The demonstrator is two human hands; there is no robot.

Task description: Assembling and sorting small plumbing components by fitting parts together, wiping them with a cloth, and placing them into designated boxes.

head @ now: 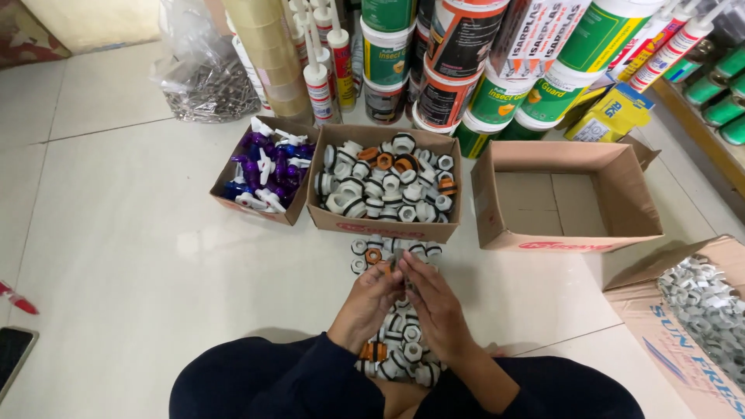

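My left hand point(367, 302) and my right hand point(433, 304) meet over the white floor, fingers closed together on a small plastic fitting point(393, 266) held between them. Under and around my hands lies a pile of white and orange plastic fittings point(394, 341), running from my lap toward the boxes. Just beyond my fingertips stands a cardboard box of the same white, black and orange fittings point(386, 182).
A smaller box of purple and white parts point(266, 171) stands at the left. An empty cardboard box point(566, 198) sits at the right, and a box of grey clips point(698, 310) at the far right. Tubs, sealant tubes and tape rolls line the back. A phone point(12, 353) lies at the left edge.
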